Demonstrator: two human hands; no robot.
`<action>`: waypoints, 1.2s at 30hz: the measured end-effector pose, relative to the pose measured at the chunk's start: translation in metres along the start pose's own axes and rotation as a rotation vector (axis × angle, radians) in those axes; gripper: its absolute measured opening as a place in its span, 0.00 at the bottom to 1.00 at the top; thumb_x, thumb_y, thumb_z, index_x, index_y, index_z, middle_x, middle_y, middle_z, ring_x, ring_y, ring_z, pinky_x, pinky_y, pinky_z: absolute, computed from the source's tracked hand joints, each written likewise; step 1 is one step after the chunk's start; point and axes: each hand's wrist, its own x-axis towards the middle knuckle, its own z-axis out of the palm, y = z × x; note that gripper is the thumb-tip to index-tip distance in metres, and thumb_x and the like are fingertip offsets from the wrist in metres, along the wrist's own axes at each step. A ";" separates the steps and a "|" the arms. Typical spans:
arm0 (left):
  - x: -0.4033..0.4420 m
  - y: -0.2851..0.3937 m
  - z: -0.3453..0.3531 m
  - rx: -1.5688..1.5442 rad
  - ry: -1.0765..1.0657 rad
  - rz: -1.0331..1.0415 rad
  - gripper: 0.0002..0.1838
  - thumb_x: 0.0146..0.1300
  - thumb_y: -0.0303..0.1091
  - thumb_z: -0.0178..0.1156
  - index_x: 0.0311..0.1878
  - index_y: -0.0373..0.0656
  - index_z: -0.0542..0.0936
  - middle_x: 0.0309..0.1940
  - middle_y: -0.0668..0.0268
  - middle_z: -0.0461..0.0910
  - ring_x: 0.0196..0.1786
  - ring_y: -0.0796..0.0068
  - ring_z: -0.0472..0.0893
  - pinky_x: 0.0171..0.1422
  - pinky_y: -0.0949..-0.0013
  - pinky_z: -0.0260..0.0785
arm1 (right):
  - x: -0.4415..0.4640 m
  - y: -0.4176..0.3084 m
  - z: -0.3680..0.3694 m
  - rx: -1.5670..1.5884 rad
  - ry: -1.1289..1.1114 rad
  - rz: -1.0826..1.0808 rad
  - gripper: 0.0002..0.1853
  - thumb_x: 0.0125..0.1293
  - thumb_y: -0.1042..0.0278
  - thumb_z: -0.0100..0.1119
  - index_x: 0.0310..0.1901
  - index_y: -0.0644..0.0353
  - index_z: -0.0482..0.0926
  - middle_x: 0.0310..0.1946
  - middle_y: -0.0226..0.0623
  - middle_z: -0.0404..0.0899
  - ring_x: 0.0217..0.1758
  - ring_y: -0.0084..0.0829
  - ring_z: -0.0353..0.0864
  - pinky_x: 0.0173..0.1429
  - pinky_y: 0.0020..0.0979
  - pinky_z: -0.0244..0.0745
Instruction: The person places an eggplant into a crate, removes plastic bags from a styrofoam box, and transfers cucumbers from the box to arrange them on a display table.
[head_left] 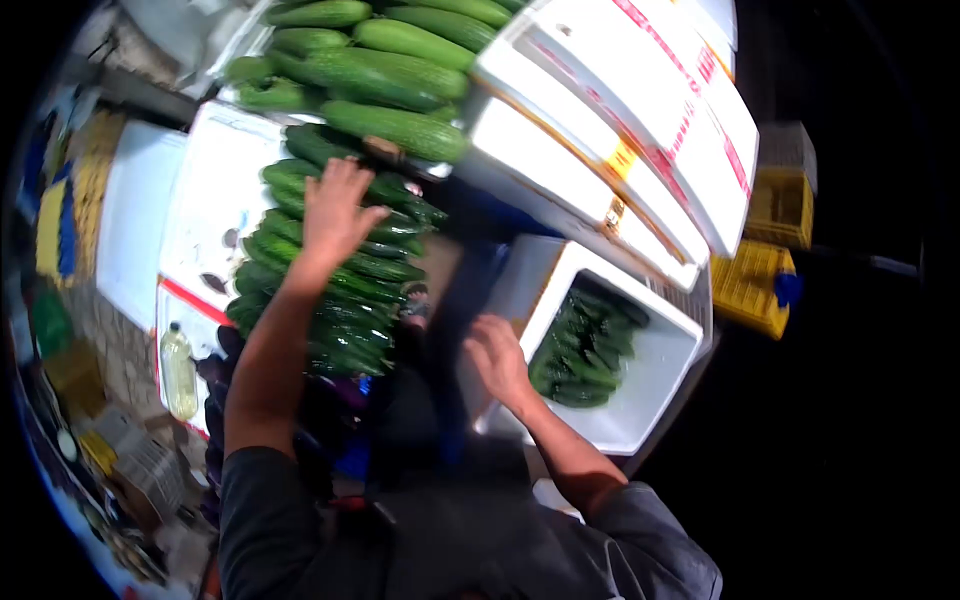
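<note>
My left hand (338, 212) lies with its fingers spread on the upper part of a pile of dark green cucumbers (345, 300). At the left rim of an open white foam box (655, 400) is my right hand (494, 358), its fingers apart and nothing seen in them. Inside that box lie more dark green cucumbers (585, 350), to the right of my right hand. Larger, lighter green gourds (395, 75) are heaped above the cucumber pile.
Closed white foam boxes (600, 130) are stacked at the upper right, with yellow crates (750, 285) beyond. Dark purple eggplants (215, 400) and a clear bottle (180, 372) sit at the left. Cardboard boxes (150, 470) stand at the lower left.
</note>
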 end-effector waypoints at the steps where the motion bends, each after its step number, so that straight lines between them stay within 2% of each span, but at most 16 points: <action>1: 0.003 0.004 -0.007 -0.022 -0.015 -0.015 0.37 0.63 0.51 0.68 0.72 0.46 0.72 0.75 0.54 0.67 0.80 0.48 0.59 0.80 0.33 0.45 | -0.013 -0.003 -0.009 0.047 -0.006 0.080 0.15 0.67 0.68 0.65 0.52 0.67 0.80 0.56 0.52 0.79 0.60 0.52 0.79 0.64 0.42 0.75; 3: -0.003 0.008 0.002 -0.006 -0.015 0.003 0.39 0.62 0.47 0.69 0.75 0.46 0.69 0.76 0.52 0.65 0.80 0.48 0.58 0.80 0.34 0.46 | -0.043 -0.005 -0.026 0.176 0.014 0.270 0.15 0.68 0.68 0.65 0.52 0.67 0.81 0.54 0.51 0.81 0.57 0.50 0.82 0.63 0.41 0.76; 4: -0.010 0.008 0.006 0.042 0.037 0.018 0.40 0.62 0.45 0.70 0.75 0.45 0.67 0.76 0.52 0.64 0.81 0.48 0.58 0.80 0.35 0.45 | -0.058 0.010 -0.027 0.219 0.044 0.257 0.16 0.70 0.66 0.63 0.54 0.67 0.80 0.53 0.49 0.80 0.48 0.42 0.85 0.55 0.36 0.78; 6: -0.027 0.044 -0.011 -0.002 0.030 -0.019 0.40 0.62 0.40 0.71 0.76 0.43 0.66 0.77 0.52 0.63 0.81 0.48 0.58 0.81 0.37 0.45 | -0.095 0.035 -0.034 0.287 0.092 0.389 0.16 0.72 0.66 0.63 0.54 0.68 0.79 0.49 0.45 0.82 0.47 0.36 0.85 0.53 0.34 0.78; 7: -0.038 0.055 -0.010 -0.065 0.080 -0.012 0.39 0.62 0.38 0.70 0.75 0.42 0.67 0.76 0.52 0.65 0.80 0.47 0.60 0.82 0.40 0.46 | -0.114 0.055 -0.022 0.610 0.209 0.515 0.16 0.74 0.65 0.61 0.54 0.69 0.79 0.43 0.41 0.84 0.45 0.29 0.84 0.51 0.32 0.78; 8: -0.052 0.067 -0.008 -0.126 0.125 -0.007 0.37 0.62 0.36 0.70 0.74 0.41 0.68 0.75 0.51 0.66 0.79 0.47 0.61 0.82 0.43 0.47 | -0.126 0.070 -0.025 0.680 0.266 0.610 0.16 0.74 0.64 0.61 0.54 0.69 0.79 0.42 0.39 0.84 0.44 0.28 0.84 0.51 0.31 0.78; 10: -0.080 0.111 -0.006 -0.341 0.153 -0.035 0.32 0.64 0.33 0.68 0.71 0.40 0.72 0.67 0.49 0.75 0.72 0.48 0.72 0.78 0.49 0.58 | -0.151 0.097 -0.037 0.826 0.360 0.795 0.17 0.75 0.62 0.59 0.54 0.69 0.79 0.40 0.37 0.84 0.43 0.26 0.83 0.51 0.30 0.78; 12: -0.105 0.175 -0.003 -0.586 0.005 -0.078 0.26 0.65 0.31 0.66 0.66 0.37 0.75 0.57 0.48 0.82 0.63 0.52 0.81 0.70 0.55 0.69 | -0.168 0.132 -0.049 0.786 0.378 0.807 0.19 0.74 0.59 0.61 0.55 0.68 0.80 0.41 0.38 0.85 0.42 0.26 0.83 0.51 0.30 0.78; 14: -0.133 0.223 0.025 -0.551 -0.140 0.012 0.23 0.66 0.30 0.65 0.63 0.37 0.77 0.53 0.50 0.84 0.58 0.56 0.84 0.64 0.59 0.74 | -0.173 0.167 -0.058 0.648 0.341 0.877 0.15 0.73 0.60 0.62 0.51 0.64 0.81 0.38 0.32 0.85 0.41 0.22 0.82 0.49 0.26 0.76; 16: -0.155 0.285 0.046 -0.745 -0.431 -0.039 0.20 0.64 0.29 0.65 0.60 0.38 0.79 0.53 0.50 0.84 0.58 0.55 0.83 0.65 0.59 0.74 | -0.169 0.202 -0.062 0.493 0.348 0.829 0.19 0.72 0.58 0.63 0.52 0.66 0.81 0.40 0.35 0.85 0.42 0.24 0.81 0.50 0.27 0.76; 18: -0.177 0.320 0.098 -0.844 -0.458 0.023 0.21 0.63 0.29 0.65 0.59 0.38 0.78 0.52 0.50 0.83 0.60 0.52 0.82 0.66 0.60 0.72 | -0.154 0.237 -0.060 0.426 0.346 0.789 0.24 0.70 0.55 0.65 0.57 0.68 0.79 0.45 0.40 0.86 0.47 0.28 0.82 0.54 0.30 0.77; 20: -0.148 0.360 0.103 -0.771 -0.563 0.011 0.29 0.65 0.36 0.68 0.66 0.34 0.73 0.63 0.41 0.77 0.65 0.46 0.78 0.70 0.57 0.69 | -0.132 0.274 -0.054 0.387 0.354 0.728 0.24 0.70 0.56 0.64 0.57 0.69 0.79 0.46 0.43 0.86 0.48 0.29 0.83 0.55 0.31 0.77; 21: -0.149 0.367 0.131 -0.719 -0.444 -0.028 0.31 0.66 0.37 0.66 0.68 0.30 0.71 0.64 0.38 0.75 0.67 0.40 0.75 0.73 0.55 0.66 | -0.116 0.287 -0.053 0.404 0.353 0.718 0.25 0.70 0.56 0.65 0.58 0.69 0.79 0.47 0.43 0.86 0.49 0.30 0.83 0.56 0.31 0.77; 24: -0.131 0.377 0.205 -0.562 -0.134 -0.051 0.34 0.64 0.37 0.63 0.69 0.26 0.69 0.67 0.35 0.71 0.72 0.39 0.70 0.78 0.51 0.60 | -0.071 0.297 -0.058 0.418 0.310 0.762 0.29 0.68 0.53 0.66 0.61 0.70 0.78 0.51 0.50 0.85 0.54 0.37 0.85 0.60 0.34 0.77; 29: -0.104 0.375 0.249 -0.477 -0.097 -0.134 0.36 0.66 0.41 0.59 0.70 0.24 0.67 0.69 0.32 0.67 0.73 0.35 0.66 0.80 0.48 0.55 | -0.031 0.304 -0.052 0.193 0.308 0.744 0.37 0.66 0.43 0.63 0.63 0.71 0.77 0.56 0.60 0.82 0.61 0.55 0.82 0.67 0.43 0.74; 36: -0.110 0.385 0.258 -0.336 -0.169 -0.193 0.35 0.69 0.40 0.57 0.74 0.28 0.64 0.75 0.35 0.60 0.79 0.39 0.58 0.83 0.49 0.48 | -0.008 0.288 -0.066 0.046 0.171 0.837 0.44 0.61 0.34 0.63 0.62 0.73 0.77 0.60 0.64 0.78 0.65 0.56 0.77 0.70 0.46 0.71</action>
